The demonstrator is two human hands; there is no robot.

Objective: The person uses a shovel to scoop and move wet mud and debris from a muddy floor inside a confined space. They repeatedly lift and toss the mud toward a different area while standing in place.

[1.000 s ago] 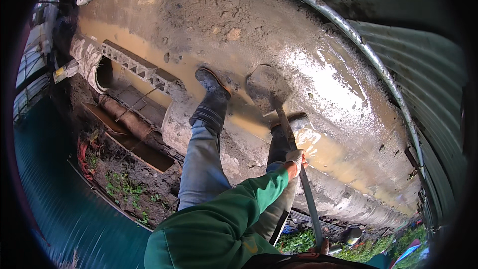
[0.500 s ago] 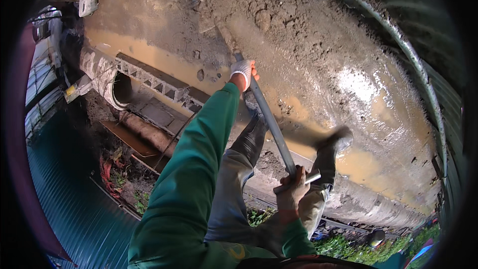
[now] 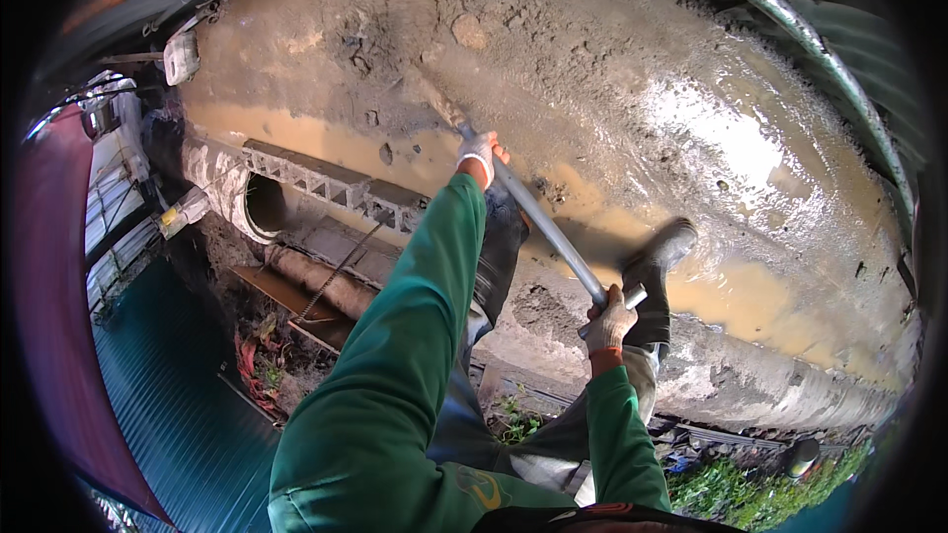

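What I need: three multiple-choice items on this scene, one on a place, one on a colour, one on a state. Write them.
1. The right boot stands:
A) in brown water
B) on grass
C) on a roof
2. The sleeves are:
A) red
B) green
C) grey
3. The handle is gripped by:
A) the left hand only
B) neither hand
C) both hands

1 A: muddy water lies around the boot.
2 B: both arms are clad in green.
3 C: the left hand and right hand both wrap the handle.

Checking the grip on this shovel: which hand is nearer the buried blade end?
Left. The left hand grips the shaft close to the mud-covered blade; the right hand holds the handle's top end.
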